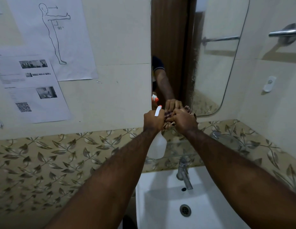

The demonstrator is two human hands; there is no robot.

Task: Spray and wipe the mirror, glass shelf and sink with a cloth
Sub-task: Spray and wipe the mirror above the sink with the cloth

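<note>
Left hand (152, 120) clamps a white spray bottle (158, 147); right hand (183, 120) grips checked cloth (168, 115) against mirror (210, 55). Wall poster (49, 35) reads "90°".

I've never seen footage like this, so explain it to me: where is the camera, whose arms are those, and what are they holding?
There is no machine here. One camera worn on a person's head looks forward and down at their own bare arms. The left hand grips a white spray bottle. The right hand presses a checked cloth at the bottom edge of the mirror, which reflects the arm. Below are a glass shelf, a tap and a white sink. Printed sheets hang on the wall to the left.
</note>
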